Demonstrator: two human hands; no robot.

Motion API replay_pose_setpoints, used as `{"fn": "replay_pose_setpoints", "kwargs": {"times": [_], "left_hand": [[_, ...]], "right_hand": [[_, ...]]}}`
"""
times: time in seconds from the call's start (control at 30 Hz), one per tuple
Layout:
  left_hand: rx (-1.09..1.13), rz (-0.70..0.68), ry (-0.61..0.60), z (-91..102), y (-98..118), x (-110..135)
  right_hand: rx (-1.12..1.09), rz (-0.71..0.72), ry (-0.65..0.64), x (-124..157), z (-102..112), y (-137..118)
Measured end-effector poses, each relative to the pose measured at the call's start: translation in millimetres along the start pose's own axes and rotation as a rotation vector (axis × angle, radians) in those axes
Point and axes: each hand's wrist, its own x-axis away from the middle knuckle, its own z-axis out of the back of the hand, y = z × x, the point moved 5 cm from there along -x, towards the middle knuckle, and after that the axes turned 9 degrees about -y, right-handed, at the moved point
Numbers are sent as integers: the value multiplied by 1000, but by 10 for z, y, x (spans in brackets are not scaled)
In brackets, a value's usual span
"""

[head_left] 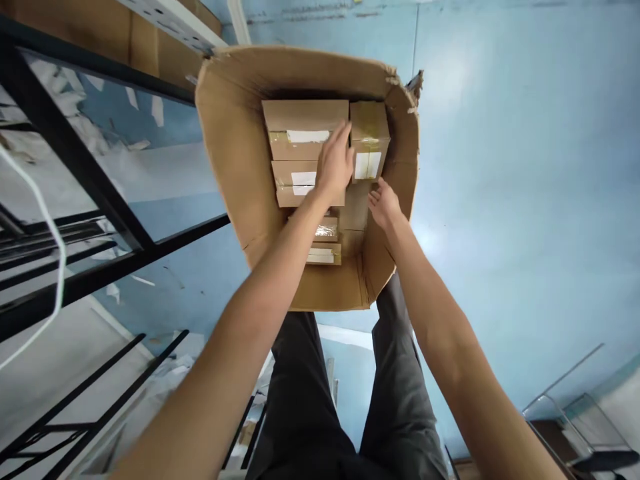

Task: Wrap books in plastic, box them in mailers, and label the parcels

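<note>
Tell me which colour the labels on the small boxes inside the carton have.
White; the labels show best in the head view.

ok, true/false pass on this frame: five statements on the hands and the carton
1. The left hand lies on the stacked boxes inside the open carton. True.
2. The right hand is outside the carton. False: it is inside, just below the small taped box.
3. The carton stands on a wooden table. False: it sits on the blue floor.
4. A black metal rack stands to the person's left. True.
5. The carton's flaps are taped shut. False: it is open at the top.
</note>
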Motion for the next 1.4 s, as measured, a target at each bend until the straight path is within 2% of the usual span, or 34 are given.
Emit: {"fn": "replay_pose_setpoints", "kwargs": {"times": [0.1, 0.2, 0.27, 0.33, 0.43, 0.53, 0.67, 0.73, 0.83, 1.0, 1.13, 1.27, 1.4], "left_hand": [[107, 116, 30, 72, 23, 1402], [246, 265, -13, 176, 111, 2837], [351, 328, -66, 325, 240, 3649], [424, 302, -118, 594, 431, 4304], [459, 200, -128, 1223, 709, 5022], [448, 96, -111, 1966, 885, 5475], [444, 8, -52, 2885, 962, 5795], [456, -34, -11, 3259, 998, 5881], [471, -102, 51, 3707, 1091, 5983], [499, -146, 163, 4228, 1192, 6265], [575, -158, 239, 4503, 1082, 6645], [613, -143, 310, 4719, 802, 7127], [607, -97, 378, 4909, 420, 7708]], "right_hand": [[29, -158, -21, 894, -95, 62], [116, -164, -81, 1931, -376, 102], [198, -155, -110, 2608, -601, 125], [289, -120, -138, 3240, -851, 131], [387, -21, -159, 4057, -1305, 117], [483, 112, -169, 4690, -1897, 92], [650, 301, -287, 5370, -2819, 38], [743, 393, -365, 5684, -3224, -12], [852, 497, -443, 6104, -3690, -90], [847, 583, -452, 6617, -4214, -134], [849, 639, -490, 6896, -4594, 15], [837, 656, -565, 7028, -4958, 377], [816, 607, -645, 7049, -5331, 920]]}}
